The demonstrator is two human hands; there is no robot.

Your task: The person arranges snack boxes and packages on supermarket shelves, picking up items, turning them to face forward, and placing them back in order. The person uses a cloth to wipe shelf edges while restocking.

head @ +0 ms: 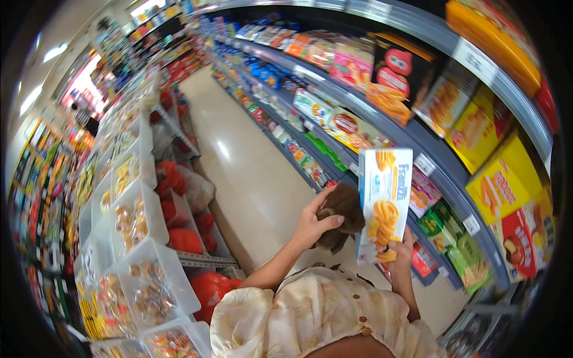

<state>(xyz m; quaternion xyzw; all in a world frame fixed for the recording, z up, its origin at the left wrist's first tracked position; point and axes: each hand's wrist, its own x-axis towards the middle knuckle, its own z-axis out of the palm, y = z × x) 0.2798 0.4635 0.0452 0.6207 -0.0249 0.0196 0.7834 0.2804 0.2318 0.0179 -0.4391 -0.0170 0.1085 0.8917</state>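
In my left hand is a bunched dark brown cloth, its thumb pressed across the top. My right hand grips the lower end of a white and blue cookie box, with the thumb over its front. The box is tilted on end, and its face shows piped golden cookies and printed writing. The cloth is right beside the box's left edge; I cannot tell whether the two touch. Part of my right forearm is hidden by my patterned cream shirt.
Dark grey store shelves run along my right, packed with snack boxes such as a yellow carton. To my left stand clear plastic bins of wrapped snacks, above red bags. A tiled aisle floor lies between. One person is far off.
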